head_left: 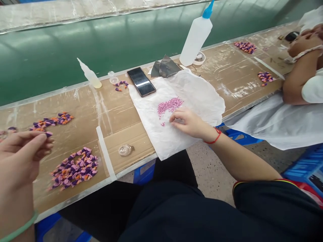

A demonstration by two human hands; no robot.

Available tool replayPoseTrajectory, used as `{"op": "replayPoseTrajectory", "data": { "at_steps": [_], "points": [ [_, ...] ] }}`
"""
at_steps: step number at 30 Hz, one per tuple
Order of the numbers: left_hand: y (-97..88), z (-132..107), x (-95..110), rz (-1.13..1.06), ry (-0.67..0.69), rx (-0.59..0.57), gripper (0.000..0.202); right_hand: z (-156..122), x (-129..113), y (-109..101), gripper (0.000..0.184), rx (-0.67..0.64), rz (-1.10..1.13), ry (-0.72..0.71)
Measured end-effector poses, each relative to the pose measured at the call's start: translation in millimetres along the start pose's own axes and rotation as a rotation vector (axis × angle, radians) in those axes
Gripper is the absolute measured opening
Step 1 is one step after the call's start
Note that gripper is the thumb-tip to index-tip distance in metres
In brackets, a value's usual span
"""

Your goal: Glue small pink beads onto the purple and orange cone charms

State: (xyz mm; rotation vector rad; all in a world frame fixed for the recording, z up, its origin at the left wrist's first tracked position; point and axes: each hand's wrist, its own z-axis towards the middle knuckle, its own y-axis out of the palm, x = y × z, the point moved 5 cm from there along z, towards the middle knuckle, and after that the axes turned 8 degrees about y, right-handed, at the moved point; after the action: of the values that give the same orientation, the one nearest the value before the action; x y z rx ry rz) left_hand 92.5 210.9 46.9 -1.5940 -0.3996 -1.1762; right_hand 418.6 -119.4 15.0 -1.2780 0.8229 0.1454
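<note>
My left hand [24, 153] is raised at the left, fingers pinched on a small purple piece [48, 134] at the fingertips. My right hand [188, 122] rests on a crumpled white paper sheet [199, 97], fingers curled and pinched beside a small heap of pink beads [169, 105]; whether it holds a bead is hidden. A pile of purple, pink and orange pieces [74, 169] lies on the cardboard-covered bench [121, 117] below my left hand. Another row of such pieces [51, 121] lies further back.
A phone [141, 81], a small glue bottle [89, 74], a large squeeze bottle with blue nozzle [196, 35], grey foil scraps [165, 67] and a small clear lid [124, 150] sit on the bench. A co-worker's arm [299, 74] rests at the right, near more coloured pieces [245, 46].
</note>
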Motion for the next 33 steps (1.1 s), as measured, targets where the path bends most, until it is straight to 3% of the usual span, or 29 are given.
{"op": "replayPoseTrajectory", "data": {
  "at_steps": [1, 3, 8, 12, 17, 24, 33],
  "points": [
    [5.8, -13, 11, -0.136, 0.005, 0.021, 0.025, 4, -1, 3, 0.009, -0.003, -0.026, -0.012],
    [24.0, -38, 27, -0.33, -0.069, -0.049, 0.021, 12, -2, 7, 0.009, -0.005, -0.075, -0.032],
    [68.0, -83, 39, -0.506, -0.306, -0.239, 0.026, 23, -1, 14, 0.009, -0.043, -0.109, -0.087],
    [83.5, -94, 53, -0.354, -0.138, -0.294, 0.025, 23, 0, 16, 0.013, -0.111, -0.103, -0.155],
    [84.7, -97, 70, -0.176, 0.051, -0.282, 0.014, 26, 0, 17, 0.022, -0.104, -0.063, -0.227],
    [83.3, -107, 75, -0.15, 0.082, -0.347, 0.013, 28, -7, 15, 0.018, -0.153, -0.128, -0.167],
    [114.6, -139, 71, -0.282, 0.068, -0.519, 0.011, 32, -2, 14, 0.012, -0.19, -0.138, -0.122]
  ]
}}
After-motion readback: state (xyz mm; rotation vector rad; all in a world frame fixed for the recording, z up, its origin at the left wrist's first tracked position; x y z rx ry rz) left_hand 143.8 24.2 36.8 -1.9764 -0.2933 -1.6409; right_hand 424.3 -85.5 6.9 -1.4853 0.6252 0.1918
